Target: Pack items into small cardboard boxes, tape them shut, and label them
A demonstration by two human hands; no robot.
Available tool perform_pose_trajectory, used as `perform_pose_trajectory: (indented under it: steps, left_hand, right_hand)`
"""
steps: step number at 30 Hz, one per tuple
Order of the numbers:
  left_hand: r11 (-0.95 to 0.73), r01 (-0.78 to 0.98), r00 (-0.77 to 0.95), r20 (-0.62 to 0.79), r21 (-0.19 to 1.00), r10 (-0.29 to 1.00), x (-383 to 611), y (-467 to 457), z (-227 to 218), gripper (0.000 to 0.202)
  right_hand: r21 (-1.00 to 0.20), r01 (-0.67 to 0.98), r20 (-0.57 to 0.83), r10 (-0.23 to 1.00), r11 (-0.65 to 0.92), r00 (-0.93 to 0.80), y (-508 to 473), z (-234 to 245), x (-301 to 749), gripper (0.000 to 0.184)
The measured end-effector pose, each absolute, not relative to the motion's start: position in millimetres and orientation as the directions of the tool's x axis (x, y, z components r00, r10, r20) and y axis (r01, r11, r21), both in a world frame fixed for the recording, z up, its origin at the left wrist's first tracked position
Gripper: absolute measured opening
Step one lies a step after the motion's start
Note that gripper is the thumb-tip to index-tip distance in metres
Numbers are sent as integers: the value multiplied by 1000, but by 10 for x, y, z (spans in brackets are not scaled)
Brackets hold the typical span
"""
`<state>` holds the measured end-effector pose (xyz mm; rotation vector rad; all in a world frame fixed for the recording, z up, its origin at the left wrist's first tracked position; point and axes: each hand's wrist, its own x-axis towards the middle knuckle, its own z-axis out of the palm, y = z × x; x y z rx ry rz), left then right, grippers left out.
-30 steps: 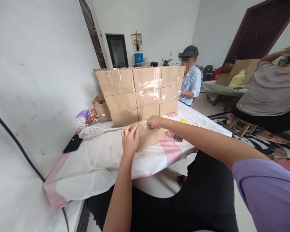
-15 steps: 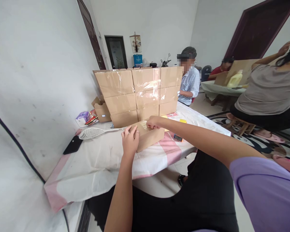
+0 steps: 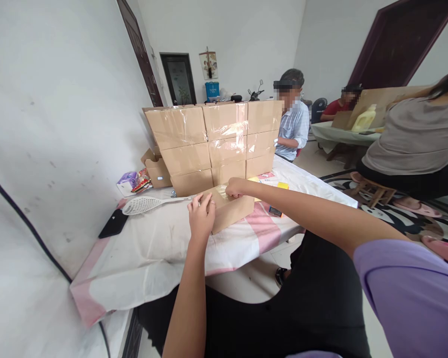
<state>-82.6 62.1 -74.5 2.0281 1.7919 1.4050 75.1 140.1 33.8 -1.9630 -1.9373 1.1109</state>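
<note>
A small brown cardboard box (image 3: 233, 217) lies on the table in front of me, with clear shiny tape (image 3: 221, 191) along its top. My left hand (image 3: 201, 215) rests against the box's left end, fingers bent slightly and apart, thumb side toward the box. On the top face, my right hand (image 3: 236, 187) is curled into a fist by the tape; whatever its fingers may hold is hidden. Just behind stands a stack of taped cardboard boxes (image 3: 184, 158). A dark item with an orange edge (image 3: 275, 212) sits right of the box, below my right forearm.
A white slotted fly swatter (image 3: 142, 205), a black phone-like slab (image 3: 113, 223), a tissue pack (image 3: 128, 183) and an open carton (image 3: 159, 172) lie leftward. A yellow item (image 3: 282, 186) is on the right. A person in a light shirt (image 3: 294, 124) sits beyond the stack; others sit farther right.
Both of my hands stay almost where they were on the box. On the far right, a person's raised arm has come down.
</note>
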Motion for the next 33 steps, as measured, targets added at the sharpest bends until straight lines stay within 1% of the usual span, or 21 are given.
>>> perform_pose_trajectory:
  steps: [3, 6, 9, 14, 23, 26, 28, 30, 32, 33]
  left_hand:
    - [-302, 735, -117, 553, 607, 825, -827, 617, -744, 42]
    - [-301, 734, -115, 549, 608, 828, -826, 612, -739, 42]
    - [-299, 734, -116, 547, 610, 829, -824, 610, -736, 41]
    - [-295, 736, -120, 546, 609, 829, -821, 607, -734, 41]
    - [-300, 737, -125, 558, 606, 820, -820, 615, -730, 40]
    - [-305, 736, -125, 564, 604, 816, -816, 613, -729, 41]
    - [-308, 736, -124, 568, 603, 814, -814, 611, -729, 41]
    - [-309, 736, -125, 570, 602, 812, -814, 609, -731, 40]
    - [-308, 736, -127, 569, 603, 812, -815, 608, -732, 40]
    - [-307, 735, -127, 568, 604, 813, -815, 607, -732, 41]
  right_hand:
    - [-445, 890, -391, 916, -98, -95, 1366, 385, 733, 29]
    - [-338, 941, -360, 927, -26, -104, 1282, 448, 732, 25]
    - [-271, 962, -295, 948, 40, -122, 1186, 493, 732, 14]
    - [-216, 973, -192, 973, 84, -127, 1094, 504, 719, 3]
    - [-182, 982, -154, 985, 49, -78, 1067, 406, 801, 32]
    - [-175, 981, -105, 989, 85, -105, 1037, 373, 853, 39]
    - [-169, 974, -33, 987, 152, -159, 991, 351, 884, 42]
    - [-158, 955, 50, 968, 252, -247, 935, 313, 915, 44]
    - [-136, 910, 100, 920, 391, -380, 883, 248, 947, 47]
    - [-123, 880, 98, 888, 460, -450, 862, 203, 964, 50]
